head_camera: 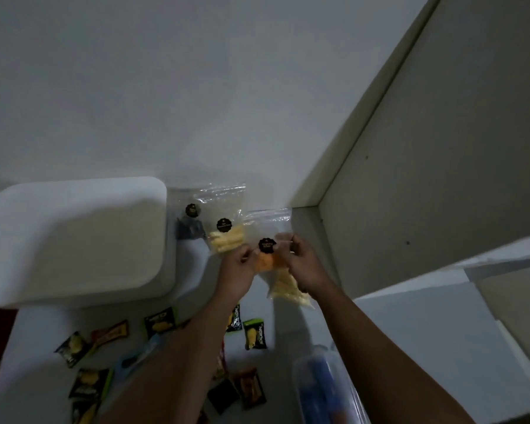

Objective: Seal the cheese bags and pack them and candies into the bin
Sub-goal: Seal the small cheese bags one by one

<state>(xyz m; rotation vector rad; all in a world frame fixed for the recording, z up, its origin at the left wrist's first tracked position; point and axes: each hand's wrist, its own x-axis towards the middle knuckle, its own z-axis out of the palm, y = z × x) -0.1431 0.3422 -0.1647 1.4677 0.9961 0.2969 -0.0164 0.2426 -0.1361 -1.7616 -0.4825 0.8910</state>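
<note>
Between both hands: left hand [237,267] and right hand [300,264] fingers pinch one cheese bag [271,255], zip edge pointing away. Behind-left: two more cheese bags [224,221]. Left: white bin [74,240]. Near surface [288,325]: scattered candies [254,333].

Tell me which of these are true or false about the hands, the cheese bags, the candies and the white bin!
1. Both hands, left hand and right hand, hold one cheese bag. True.
2. The white bin is full of candies. False: nothing shows inside it.
3. The candies lie on the table near the person. True.
4. Only one cheese bag is there. False: another bag lies beside the bin.
</note>
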